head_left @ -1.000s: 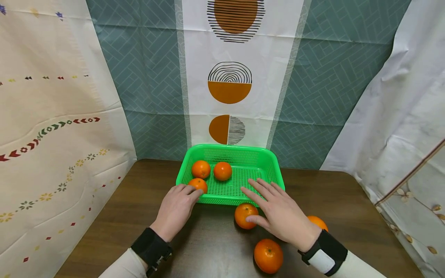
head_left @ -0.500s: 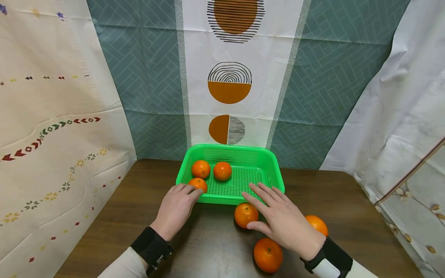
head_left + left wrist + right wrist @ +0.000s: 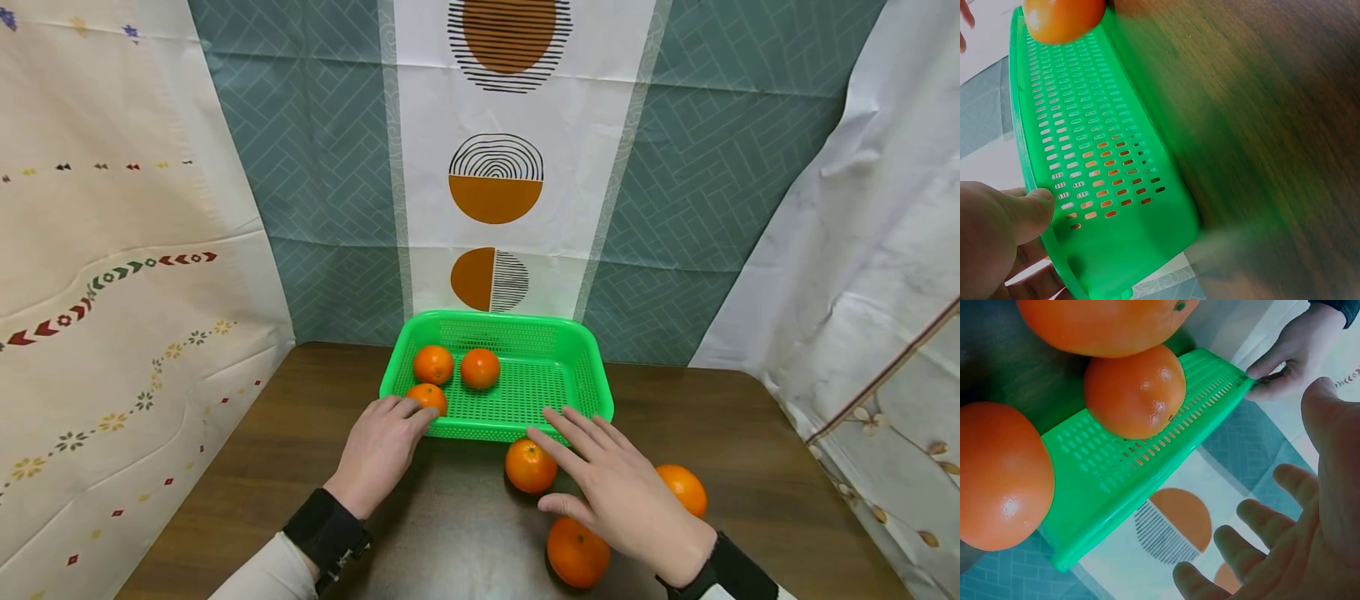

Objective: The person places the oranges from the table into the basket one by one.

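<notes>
My left hand [image 3: 382, 454] grips the near left corner of a green perforated plastic basket [image 3: 525, 404]. In the left wrist view, the thumb [image 3: 1032, 212] lies over the basket's rim, with the other fingers partly hidden behind it. Inside, toward the left, lie three oranges: one at the back [image 3: 433, 365], one beside it [image 3: 480, 369], and a front orange [image 3: 426, 398] partly covered by the left fingers. Fingers spread, my right hand [image 3: 622, 492] hovers palm down and holds nothing. Around it are an orange by the basket's front [image 3: 530, 465], a nearer orange [image 3: 578, 552] and a right-hand orange [image 3: 682, 490].
The basket stands toward the back of a dark brown wooden table [image 3: 450, 533]. Behind it hangs a teal and white cloth [image 3: 337, 208] with printed circles. Patterned pale cloth [image 3: 150, 375] borders the left side, and white cloth [image 3: 862, 292] the right.
My right hand has drawn back from over the basket's front rim, toward me and slightly right, with its fingers spread. The left hand, basket and oranges have stayed in place.
</notes>
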Motion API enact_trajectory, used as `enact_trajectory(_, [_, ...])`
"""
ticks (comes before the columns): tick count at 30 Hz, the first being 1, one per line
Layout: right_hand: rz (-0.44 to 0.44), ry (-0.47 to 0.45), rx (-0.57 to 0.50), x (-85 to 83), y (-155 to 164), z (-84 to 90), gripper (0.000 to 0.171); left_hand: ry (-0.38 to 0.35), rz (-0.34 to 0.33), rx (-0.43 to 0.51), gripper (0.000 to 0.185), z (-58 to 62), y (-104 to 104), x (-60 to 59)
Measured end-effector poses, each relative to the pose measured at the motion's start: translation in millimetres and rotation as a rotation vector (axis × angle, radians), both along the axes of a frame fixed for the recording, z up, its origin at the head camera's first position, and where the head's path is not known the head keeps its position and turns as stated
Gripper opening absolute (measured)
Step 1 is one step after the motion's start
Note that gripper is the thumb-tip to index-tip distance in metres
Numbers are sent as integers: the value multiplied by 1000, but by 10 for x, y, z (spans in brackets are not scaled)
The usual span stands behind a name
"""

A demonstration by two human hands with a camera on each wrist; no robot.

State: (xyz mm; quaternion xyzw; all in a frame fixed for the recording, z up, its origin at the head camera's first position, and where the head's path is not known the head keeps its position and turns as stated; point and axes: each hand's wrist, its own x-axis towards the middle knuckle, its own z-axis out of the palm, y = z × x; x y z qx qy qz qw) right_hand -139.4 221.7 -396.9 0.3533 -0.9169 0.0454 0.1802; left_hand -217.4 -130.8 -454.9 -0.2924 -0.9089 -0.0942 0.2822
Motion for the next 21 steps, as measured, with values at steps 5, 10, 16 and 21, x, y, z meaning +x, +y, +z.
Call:
enact_trajectory(5, [16,31,-2,44,12,-22,76,9,1,-3,30,-5,-3,-1])
enact_trajectory(10, [34,53,-15,83,21,-54,76,13,3,-2,31,-11,-7,-1])
enact_trajectory(16, [40,60,-21,129,39,-109,74,4,6,0,30,-17,-5,-5])
enact_trajectory(21, [30,18,-16,180,50,-121,76,-1,9,3,29,-22,-5,-9])
